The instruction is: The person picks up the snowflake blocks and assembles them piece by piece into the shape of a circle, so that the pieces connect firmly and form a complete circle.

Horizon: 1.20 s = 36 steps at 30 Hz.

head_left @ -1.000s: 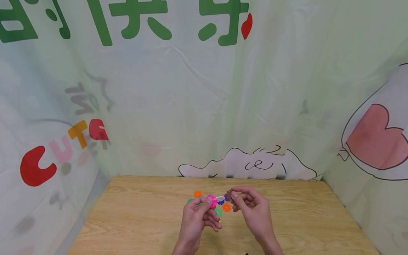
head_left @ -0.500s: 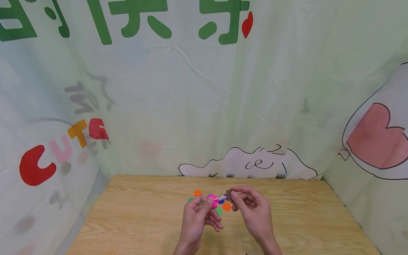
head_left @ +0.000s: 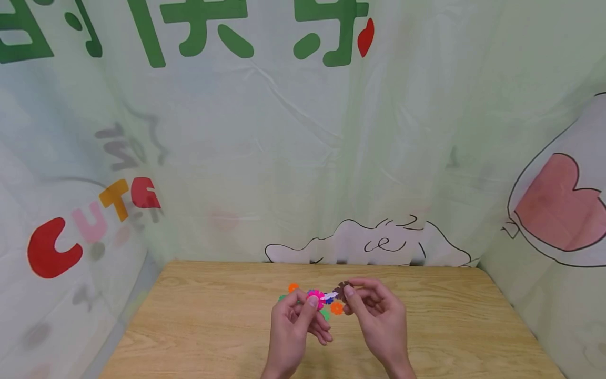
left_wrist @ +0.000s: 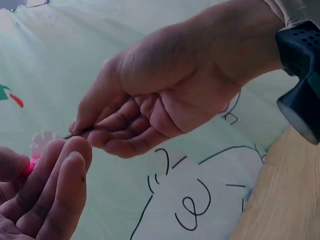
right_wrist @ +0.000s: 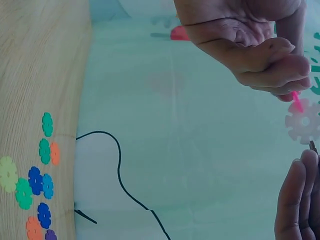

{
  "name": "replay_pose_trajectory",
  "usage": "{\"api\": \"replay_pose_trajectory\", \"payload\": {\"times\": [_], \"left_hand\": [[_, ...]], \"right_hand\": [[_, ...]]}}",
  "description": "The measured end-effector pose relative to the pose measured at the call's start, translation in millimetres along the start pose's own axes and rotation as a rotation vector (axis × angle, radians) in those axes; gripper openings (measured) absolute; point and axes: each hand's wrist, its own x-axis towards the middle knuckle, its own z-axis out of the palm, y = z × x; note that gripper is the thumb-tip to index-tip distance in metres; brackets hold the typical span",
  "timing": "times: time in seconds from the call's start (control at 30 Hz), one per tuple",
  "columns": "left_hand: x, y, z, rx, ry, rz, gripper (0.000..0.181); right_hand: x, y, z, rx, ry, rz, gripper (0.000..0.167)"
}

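Note:
My left hand [head_left: 293,329] pinches a pink notched snowflake disc [head_left: 315,300] between thumb and fingers. A white snowflake disc [head_left: 330,296] sits against its right side, joined at an angle; in the right wrist view this white disc [right_wrist: 302,122] faces the camera. My right hand [head_left: 379,321] pinches a brown snowflake disc [head_left: 341,290] at the white one's other edge. In the left wrist view the white disc [left_wrist: 44,142] shows between both hands, and the brown one appears as a thin edge. How deep the notches engage cannot be told.
Several loose snowflake discs lie on the wooden table [head_left: 450,316] beneath the hands, among them an orange disc [head_left: 336,308], a light green disc [right_wrist: 8,174] and a dark blue disc [right_wrist: 44,215]. A printed curtain [head_left: 293,158] stands behind the table.
The brown disc has turned a little in my right hand, and the white disc has tilted to a more edge-on view. Both hands stay nearly in place.

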Motion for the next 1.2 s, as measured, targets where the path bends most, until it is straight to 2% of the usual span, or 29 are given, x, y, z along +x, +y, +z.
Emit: {"api": "replay_pose_trajectory", "payload": {"times": [0.1,0.17,0.33,0.53,0.63,0.73,0.83,0.93,1.1,1.2], "left_hand": [[-3.8,3.6,4.1,0.043,0.015,0.054,0.034],[-6.0,5.9,6.7,0.066,0.039,0.065,0.032],[-10.9,10.2,10.2,0.105,0.074,0.099,0.027],[-13.9,12.7,12.5,0.094,0.06,0.118,0.023],[-14.2,12.7,13.4,0.097,0.055,0.13,0.021],[-14.1,11.9,13.1,0.101,0.036,0.151,0.02],[-13.0,10.8,11.3,0.097,-0.013,0.176,0.019],[-11.1,9.5,8.2,0.094,-0.049,0.18,0.019],[-7.0,5.3,2.3,0.077,-0.088,0.201,0.02],[-4.6,2.4,-2.1,0.066,-0.105,0.168,0.024]], "right_hand": [[-1.2,-2.7,-1.7,0.018,-0.002,0.0,0.011],[-2.2,-4.5,-3.2,0.038,-0.01,-0.016,0.012],[-5.8,-8.8,-6.4,0.091,-0.034,-0.102,0.013],[-6.4,-9.2,-7.3,0.117,-0.03,-0.171,0.015],[-6.1,-8.1,-7.5,0.098,-0.041,-0.207,0.018],[-7.3,-8.5,-7.9,0.05,-0.04,-0.242,0.02],[-8.7,-10.6,-8.0,0.004,-0.024,-0.259,0.02],[-9.2,-11.0,-7.3,-0.008,-0.02,-0.268,0.021],[-7.3,-7.1,-5.3,-0.025,-0.057,-0.314,0.023],[-6.2,-3.1,-3.4,-0.033,-0.068,-0.34,0.022]]}}
